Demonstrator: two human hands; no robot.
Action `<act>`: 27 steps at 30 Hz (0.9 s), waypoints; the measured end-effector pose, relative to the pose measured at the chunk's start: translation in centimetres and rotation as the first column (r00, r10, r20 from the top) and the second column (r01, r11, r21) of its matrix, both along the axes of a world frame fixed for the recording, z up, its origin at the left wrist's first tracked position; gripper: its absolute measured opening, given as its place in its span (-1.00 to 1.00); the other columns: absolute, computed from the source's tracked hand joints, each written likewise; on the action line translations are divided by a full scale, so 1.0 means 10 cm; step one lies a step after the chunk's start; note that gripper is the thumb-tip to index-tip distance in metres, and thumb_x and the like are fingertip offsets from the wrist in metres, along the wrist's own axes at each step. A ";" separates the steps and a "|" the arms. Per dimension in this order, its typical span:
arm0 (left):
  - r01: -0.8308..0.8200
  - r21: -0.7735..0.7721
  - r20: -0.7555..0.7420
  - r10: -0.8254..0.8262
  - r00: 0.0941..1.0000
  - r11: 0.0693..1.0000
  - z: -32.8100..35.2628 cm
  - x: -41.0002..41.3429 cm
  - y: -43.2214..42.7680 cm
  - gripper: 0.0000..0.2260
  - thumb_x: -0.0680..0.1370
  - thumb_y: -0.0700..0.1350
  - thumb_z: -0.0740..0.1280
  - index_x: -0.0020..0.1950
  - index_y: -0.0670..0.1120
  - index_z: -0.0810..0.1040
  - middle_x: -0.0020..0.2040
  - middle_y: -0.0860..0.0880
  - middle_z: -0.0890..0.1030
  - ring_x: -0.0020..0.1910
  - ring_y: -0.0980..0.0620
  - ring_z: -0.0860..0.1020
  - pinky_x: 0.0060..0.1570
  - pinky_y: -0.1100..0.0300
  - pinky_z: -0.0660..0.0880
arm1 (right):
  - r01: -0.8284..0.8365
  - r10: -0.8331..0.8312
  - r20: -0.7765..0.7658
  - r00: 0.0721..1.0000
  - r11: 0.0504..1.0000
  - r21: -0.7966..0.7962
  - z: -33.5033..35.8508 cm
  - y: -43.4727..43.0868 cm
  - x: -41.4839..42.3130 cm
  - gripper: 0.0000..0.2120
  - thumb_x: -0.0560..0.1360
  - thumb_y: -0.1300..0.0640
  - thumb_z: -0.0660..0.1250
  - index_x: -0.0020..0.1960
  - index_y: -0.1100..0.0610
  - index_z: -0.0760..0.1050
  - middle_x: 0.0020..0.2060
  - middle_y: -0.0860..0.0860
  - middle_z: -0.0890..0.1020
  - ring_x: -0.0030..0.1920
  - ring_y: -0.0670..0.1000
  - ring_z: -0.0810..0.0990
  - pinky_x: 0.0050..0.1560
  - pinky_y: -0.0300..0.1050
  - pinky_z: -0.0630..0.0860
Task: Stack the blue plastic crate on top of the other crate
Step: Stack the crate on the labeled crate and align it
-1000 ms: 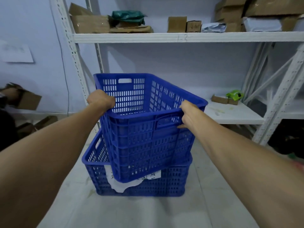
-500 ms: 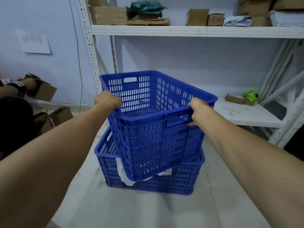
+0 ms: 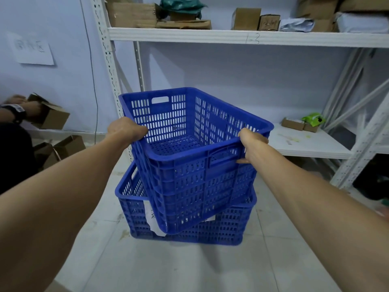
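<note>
I hold an empty blue plastic crate (image 3: 189, 182) with slotted walls, tilted and turned askew over a second blue crate (image 3: 229, 226) that stands on the pale tiled floor. My left hand (image 3: 124, 129) grips the near-left corner of the upper crate's rim. My right hand (image 3: 251, 144) grips the rim at the near-right, by the handle slot. The held crate's lower part hangs inside or just in front of the lower crate's opening; I cannot tell whether they touch. A white paper label on the lower crate is partly hidden.
White metal shelving (image 3: 231, 36) stands behind, its upper shelf carrying cardboard boxes. A low shelf (image 3: 305, 144) at the right holds small boxes and a green packet (image 3: 313, 120). At the left, another person's hand (image 3: 19, 106) handles cardboard boxes (image 3: 52, 114).
The crate has stayed in both hands, dropping slightly toward the lower crate. The view has shifted, so the crates sit a little further right and lower in frame.
</note>
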State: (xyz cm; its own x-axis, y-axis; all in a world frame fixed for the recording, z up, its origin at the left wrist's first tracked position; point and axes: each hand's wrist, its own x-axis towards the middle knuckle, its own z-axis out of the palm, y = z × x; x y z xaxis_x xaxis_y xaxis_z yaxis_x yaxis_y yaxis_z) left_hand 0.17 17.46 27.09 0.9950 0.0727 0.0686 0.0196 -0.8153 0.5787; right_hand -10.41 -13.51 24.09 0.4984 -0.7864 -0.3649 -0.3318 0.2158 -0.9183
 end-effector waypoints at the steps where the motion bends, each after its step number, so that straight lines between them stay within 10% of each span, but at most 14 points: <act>1: 0.009 0.000 0.000 -0.009 1.000 1.000 0.01 0.02 0.01 -0.63 0.51 0.16 0.42 0.06 -0.12 0.51 -0.03 -0.12 0.67 -0.08 -0.15 0.67 0.08 -0.07 0.63 | -0.015 0.015 0.001 1.000 1.000 -0.003 0.01 0.01 -0.04 -0.21 0.32 0.06 0.28 0.55 0.07 0.24 0.13 0.13 0.59 -0.03 0.25 0.65 -0.31 0.45 0.60; 5: -0.005 0.096 0.020 0.003 1.000 0.995 0.10 0.08 0.06 -0.58 0.46 0.15 0.45 0.09 -0.15 0.52 -0.06 -0.12 0.67 -0.18 -0.11 0.66 -0.09 -0.01 0.65 | -0.027 -0.044 -0.182 0.982 0.929 -0.370 0.09 0.05 -0.24 -0.01 0.40 -0.04 0.38 0.66 0.16 -0.07 0.52 0.15 0.23 0.43 0.26 0.33 0.29 0.23 0.50; 10: 0.113 0.385 0.190 -0.198 0.962 0.916 0.24 0.21 0.04 -0.58 0.42 0.08 0.47 0.17 -0.07 0.44 0.04 -0.09 0.61 -0.05 -0.14 0.61 -0.04 -0.12 0.61 | -0.079 -0.090 -0.116 0.989 0.334 -0.939 0.17 0.26 -0.31 -0.36 0.46 0.05 0.38 0.46 0.24 0.31 0.40 0.14 0.37 0.35 0.19 0.38 0.33 0.11 0.38; 19: 0.299 0.644 0.087 -0.455 0.886 0.704 0.18 0.23 0.04 -0.52 0.49 -0.21 0.49 0.39 -0.03 0.49 0.32 -0.13 0.55 0.29 -0.18 0.53 0.25 -0.14 0.54 | -0.681 0.366 -0.580 0.728 0.280 -0.677 0.46 1.58 0.06 -0.51 0.57 -0.10 0.16 0.34 0.18 0.51 0.47 0.14 0.36 0.39 0.21 0.40 0.33 0.19 0.40; 27: 0.326 0.712 0.046 -0.504 0.862 0.622 0.15 0.26 0.37 -0.43 0.45 -0.14 0.53 0.44 0.04 0.47 0.41 -0.07 0.47 0.40 -0.15 0.43 0.35 -0.14 0.46 | -0.811 0.540 -0.632 0.555 0.181 -0.557 0.59 2.47 0.21 -0.50 0.56 -0.07 0.33 0.41 0.15 0.43 0.25 0.12 0.55 0.21 0.18 0.55 0.05 0.01 0.52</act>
